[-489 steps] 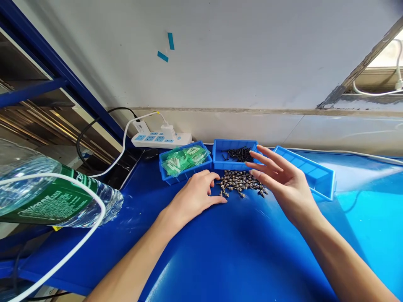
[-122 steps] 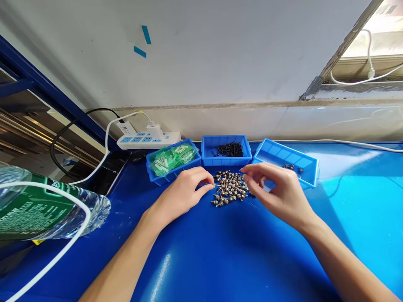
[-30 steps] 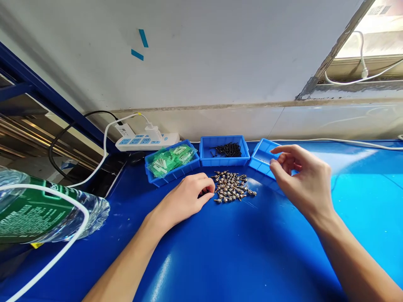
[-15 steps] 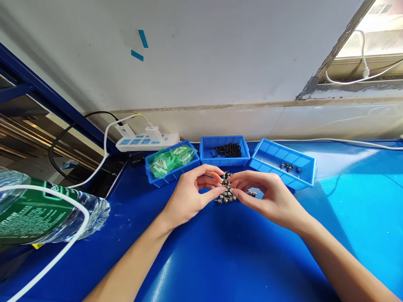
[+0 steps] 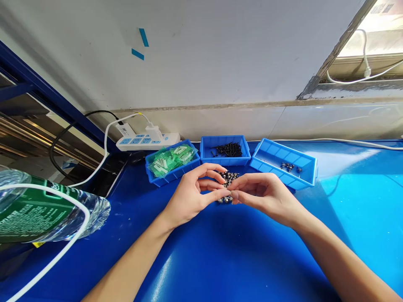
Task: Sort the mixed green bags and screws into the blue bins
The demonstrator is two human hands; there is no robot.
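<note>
A pile of small metal screws point(image 5: 232, 176) with silvery and dark parts lies on the blue tabletop, partly hidden behind my fingers. My left hand point(image 5: 192, 191) curves round the pile's left side, its index finger raised and its thumb reaching to my right fingertips. From the right, my right hand point(image 5: 267, 193) pinches thumb and index finger together over the near part of the pile. The fingertips of both hands meet there. Whatever they hold between them is too small and covered to make out.
Behind the hands stand three blue bins: a left bin point(image 5: 157, 183) with green bags of white pieces, a middle bin point(image 5: 206, 161) of black screws, and a right bin point(image 5: 285, 179) with several small screws. A power strip point(image 5: 173, 138), white cable point(image 5: 82, 228) and large bottle point(image 5: 37, 209) are at left.
My fingertips have come together over the pile; the left thumb has moved right to meet the right fingers. The right hand has shifted slightly left and covers the pile's right edge.
</note>
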